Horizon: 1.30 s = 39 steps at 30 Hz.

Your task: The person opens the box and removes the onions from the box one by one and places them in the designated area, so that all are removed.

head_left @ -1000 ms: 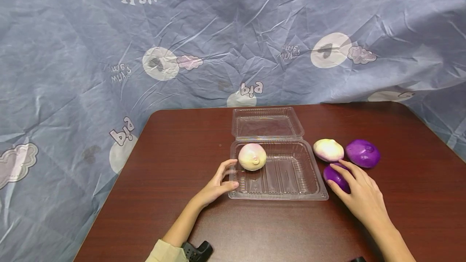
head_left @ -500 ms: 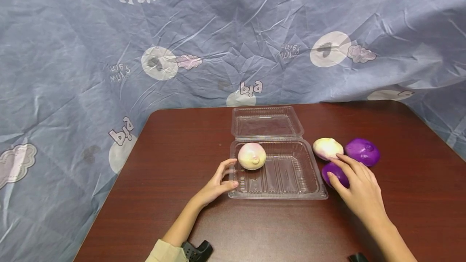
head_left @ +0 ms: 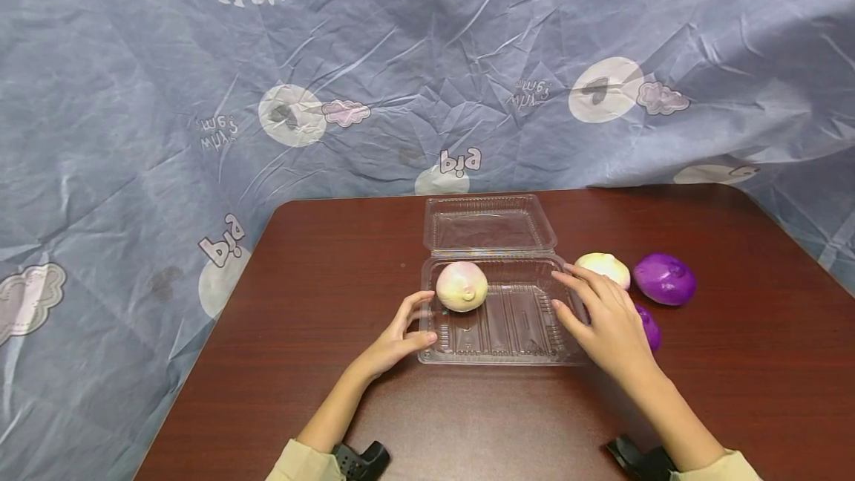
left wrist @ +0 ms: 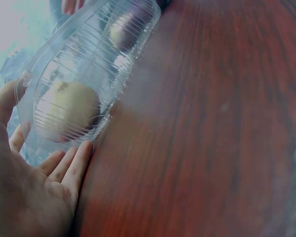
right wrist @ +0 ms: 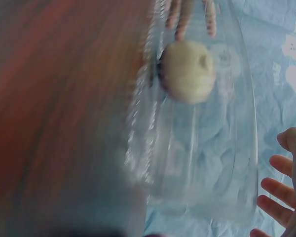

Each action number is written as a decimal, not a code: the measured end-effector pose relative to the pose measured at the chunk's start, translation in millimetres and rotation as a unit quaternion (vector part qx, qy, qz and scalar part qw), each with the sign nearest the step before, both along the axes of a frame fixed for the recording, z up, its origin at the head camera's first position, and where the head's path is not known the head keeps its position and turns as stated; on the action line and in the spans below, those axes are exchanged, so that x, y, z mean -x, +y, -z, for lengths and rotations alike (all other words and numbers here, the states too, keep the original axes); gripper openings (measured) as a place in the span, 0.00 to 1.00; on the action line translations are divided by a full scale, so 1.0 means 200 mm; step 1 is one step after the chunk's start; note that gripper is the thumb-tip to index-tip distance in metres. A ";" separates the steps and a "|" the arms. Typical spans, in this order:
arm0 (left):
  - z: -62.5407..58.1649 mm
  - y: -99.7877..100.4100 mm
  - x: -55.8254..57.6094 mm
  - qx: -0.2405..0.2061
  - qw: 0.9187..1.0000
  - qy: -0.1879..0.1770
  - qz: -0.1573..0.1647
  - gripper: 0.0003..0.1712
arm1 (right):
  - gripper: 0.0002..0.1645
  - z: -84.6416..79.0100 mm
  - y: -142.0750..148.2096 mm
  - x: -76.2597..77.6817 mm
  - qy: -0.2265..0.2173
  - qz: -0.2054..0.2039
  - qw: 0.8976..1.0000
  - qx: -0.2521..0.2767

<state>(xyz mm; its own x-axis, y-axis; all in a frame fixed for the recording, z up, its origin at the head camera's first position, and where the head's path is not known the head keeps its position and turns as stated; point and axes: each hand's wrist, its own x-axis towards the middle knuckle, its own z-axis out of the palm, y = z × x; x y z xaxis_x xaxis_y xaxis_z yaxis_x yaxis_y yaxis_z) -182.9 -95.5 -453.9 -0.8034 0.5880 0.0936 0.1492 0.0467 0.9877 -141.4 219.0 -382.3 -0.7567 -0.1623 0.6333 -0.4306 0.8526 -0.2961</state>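
Observation:
A clear plastic clamshell container (head_left: pixel 497 358) lies on the table, its lid (head_left: pixel 490 223) folded back. In its tray, at the left, sits a pale pinkish-white onion (head_left: pixel 462 286). My left hand (head_left: pixel 395 340) is at the container's left rim. In the left wrist view its thumb lies at the rim's corner, and its fingers (left wrist: pixel 78 168) extend along the side wall. My right hand (head_left: pixel 604 318) hovers over the right rim, fingers spread, holding nothing. Behind it are a second pale onion (head_left: pixel 604 267) and a glossy purple onion (head_left: pixel 649 329), partly hidden.
Another purple onion (head_left: pixel 664 279) lies farthest right on the dark red-brown table (head_left: pixel 320 258). A blue-grey printed cloth (head_left: pixel 401 58) hangs behind the table's far edge. A dark camera mount (head_left: pixel 362 462) is strapped to the left wrist.
My right hand has left the near purple onion and moved left to the container's right rim. That onion now lies slightly farther right than half a second ago. My left hand stays put.

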 end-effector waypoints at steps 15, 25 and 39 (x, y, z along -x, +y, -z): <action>-0.06 0.00 -0.02 -0.002 1.000 -0.003 0.005 0.37 | 0.26 -0.04 -0.33 0.15 -0.048 -0.044 0.998 0.008; -0.05 0.00 -0.01 0.007 1.000 -0.005 0.007 0.36 | 0.29 -0.02 -0.49 0.24 -0.125 -0.055 0.990 -0.020; 0.00 -0.01 0.01 0.005 1.000 -0.003 0.015 0.37 | 0.35 0.07 -0.54 0.28 -0.219 -0.060 0.971 -0.073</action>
<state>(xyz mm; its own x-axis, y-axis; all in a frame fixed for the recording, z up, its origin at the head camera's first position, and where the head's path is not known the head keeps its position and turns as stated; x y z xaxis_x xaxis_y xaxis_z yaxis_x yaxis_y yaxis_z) -185.2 -97.7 -454.5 -0.7861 0.6127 0.0822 0.1441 0.0523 0.9882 -196.4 110.3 -395.7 -0.9185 -0.3300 0.2178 -0.3893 0.8510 -0.3524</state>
